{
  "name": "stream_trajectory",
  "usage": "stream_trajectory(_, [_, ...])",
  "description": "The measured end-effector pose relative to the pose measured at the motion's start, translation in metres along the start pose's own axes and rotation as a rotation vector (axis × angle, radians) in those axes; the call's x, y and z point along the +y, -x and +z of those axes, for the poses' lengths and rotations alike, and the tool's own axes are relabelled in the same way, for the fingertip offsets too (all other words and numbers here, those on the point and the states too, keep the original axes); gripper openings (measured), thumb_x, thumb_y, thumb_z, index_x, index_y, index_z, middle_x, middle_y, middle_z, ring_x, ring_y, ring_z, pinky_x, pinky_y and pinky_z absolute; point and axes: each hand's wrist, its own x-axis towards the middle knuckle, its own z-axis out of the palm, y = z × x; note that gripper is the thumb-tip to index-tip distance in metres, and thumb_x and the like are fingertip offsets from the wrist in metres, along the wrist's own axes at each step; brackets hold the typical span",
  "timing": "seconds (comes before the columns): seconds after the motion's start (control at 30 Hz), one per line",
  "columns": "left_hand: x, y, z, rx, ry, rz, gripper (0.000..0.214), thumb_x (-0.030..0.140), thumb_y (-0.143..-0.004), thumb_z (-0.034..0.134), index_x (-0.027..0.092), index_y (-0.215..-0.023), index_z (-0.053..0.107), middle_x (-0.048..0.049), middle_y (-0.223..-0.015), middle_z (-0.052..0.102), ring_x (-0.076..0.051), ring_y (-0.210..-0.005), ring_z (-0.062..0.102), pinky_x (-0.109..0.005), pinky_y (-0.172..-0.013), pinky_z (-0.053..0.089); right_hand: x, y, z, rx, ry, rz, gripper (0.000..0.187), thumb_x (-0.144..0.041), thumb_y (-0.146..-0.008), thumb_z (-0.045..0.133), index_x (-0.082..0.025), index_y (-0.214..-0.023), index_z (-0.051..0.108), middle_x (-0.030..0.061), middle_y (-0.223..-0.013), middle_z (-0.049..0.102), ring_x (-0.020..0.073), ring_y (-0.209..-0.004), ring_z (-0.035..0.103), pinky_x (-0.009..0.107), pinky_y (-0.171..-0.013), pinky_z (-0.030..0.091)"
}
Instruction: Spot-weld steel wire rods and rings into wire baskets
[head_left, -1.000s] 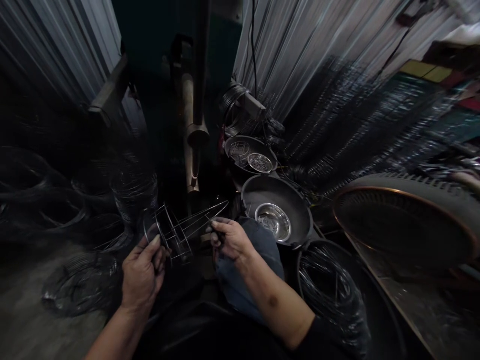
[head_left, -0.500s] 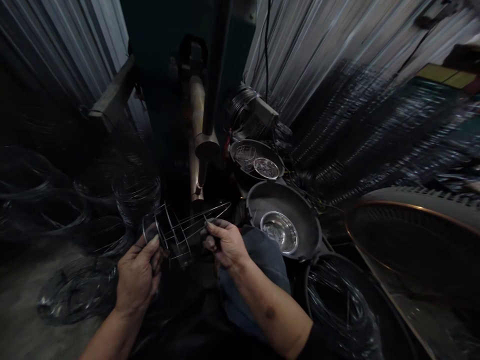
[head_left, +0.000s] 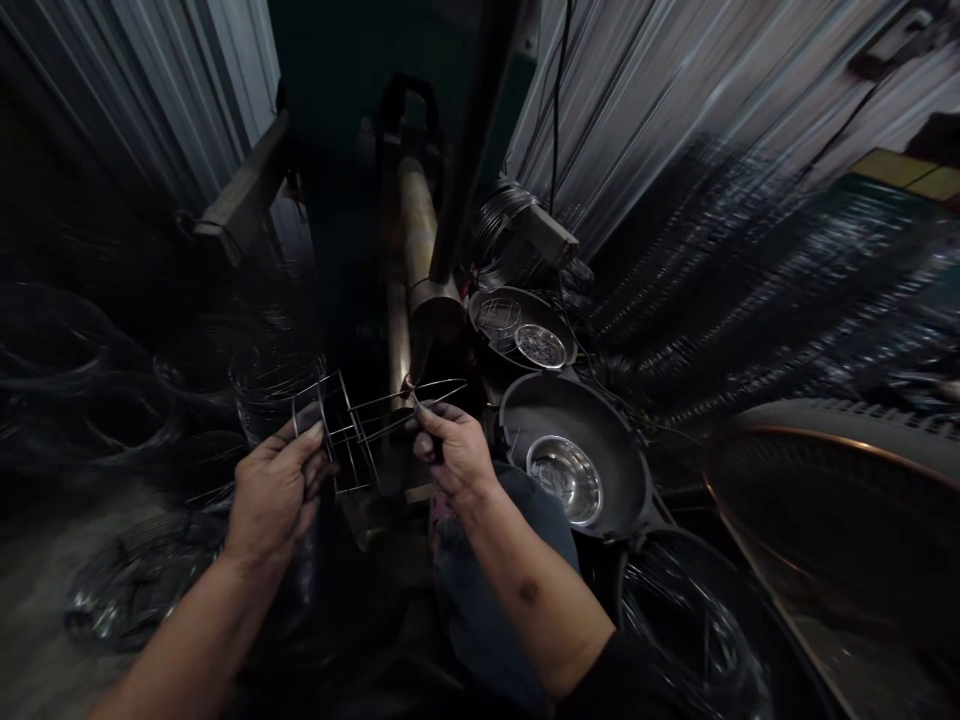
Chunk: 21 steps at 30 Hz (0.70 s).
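My left hand (head_left: 277,475) is closed around the ringed end of a thin wire frame (head_left: 352,425), which has long rods and cross wires. The frame extends to the right, ending in a narrow loop just under the machine's rod tip (head_left: 409,385). Fingers pinched, my right hand (head_left: 450,445) holds a small metal piece (head_left: 418,400) against the frame near that tip. How far the piece touches the frame or the tip I cannot tell. Above the hands stand the machine's thick metal bars (head_left: 418,220).
At right, a dark pan (head_left: 517,405) holds a steel bowl (head_left: 566,480) of small metal bits. Another pan (head_left: 480,325) behind has a wire piece and a bowl (head_left: 540,345). Wire coils (head_left: 694,620) lie at lower right. Wire baskets (head_left: 277,375) and a large fan-like guard (head_left: 825,430) flank me.
Both hands have lifted the wire frame slightly, bringing its looped end up to the machine's rod tip. The view has shifted a little to the left.
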Motion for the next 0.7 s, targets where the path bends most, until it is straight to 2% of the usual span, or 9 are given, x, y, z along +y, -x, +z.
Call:
stream_trajectory(0.2, [-0.003,-0.012,-0.004,-0.038,-0.040,0.002,0.040,0.035,-0.063,0.075,0.019,-0.099,0.067,0.0080,-0.046,0.042,-0.005,-0.033,0.032,-0.013,-0.028,0.027,-0.002,-0.007,0.003,0.004,-0.002,-0.006,0.019,-0.019,-0.059,0.079,-0.011,-0.066,0.063,0.0027,-0.054,0.063,0.0048,-0.034,0.041,0.016,-0.034,0.024])
stream_trajectory(0.33, [0.003,-0.010,0.000,-0.014,0.000,-0.029,0.034,0.028,-0.061,0.074,0.016,-0.093,0.068,0.0080,-0.046,0.042,-0.003,-0.035,0.033,-0.013,-0.036,0.039,-0.004,-0.006,0.004,0.018,-0.003,0.005,0.020,-0.019,-0.063,0.078,-0.012,-0.066,0.060,0.0017,-0.054,0.062,0.0047,-0.034,0.040,0.016,-0.035,0.025])
stream_trajectory(0.43, [0.007,-0.007,0.003,0.016,0.013,-0.075,0.035,0.024,-0.059,0.072,0.016,-0.093,0.069,0.0074,-0.047,0.045,-0.003,-0.038,0.036,-0.012,-0.038,0.039,-0.001,-0.002,0.004,0.012,-0.008,0.017,0.022,-0.021,-0.064,0.079,-0.013,-0.071,0.060,0.0006,-0.058,0.063,0.0050,-0.037,0.043,0.016,-0.036,0.029])
stream_trajectory(0.57, [0.007,-0.008,0.003,0.009,0.015,-0.067,0.031,0.024,-0.059,0.072,0.017,-0.089,0.067,0.0084,-0.046,0.043,-0.004,-0.037,0.035,-0.015,-0.040,0.043,0.016,0.009,0.003,-0.036,0.074,0.018,0.030,-0.025,-0.057,0.083,-0.015,-0.079,0.065,-0.0009,-0.063,0.064,0.0080,-0.047,0.051,0.018,-0.043,0.036])
stream_trajectory(0.7, [0.010,-0.007,0.003,-0.025,-0.006,-0.024,0.019,0.024,-0.061,0.072,0.016,-0.074,0.061,0.0086,-0.044,0.039,-0.004,-0.036,0.032,-0.016,-0.039,0.041,0.038,0.022,0.006,-0.082,0.187,0.048,0.031,-0.029,-0.052,0.083,-0.017,-0.077,0.068,-0.0025,-0.065,0.064,0.0091,-0.054,0.052,0.020,-0.049,0.039])
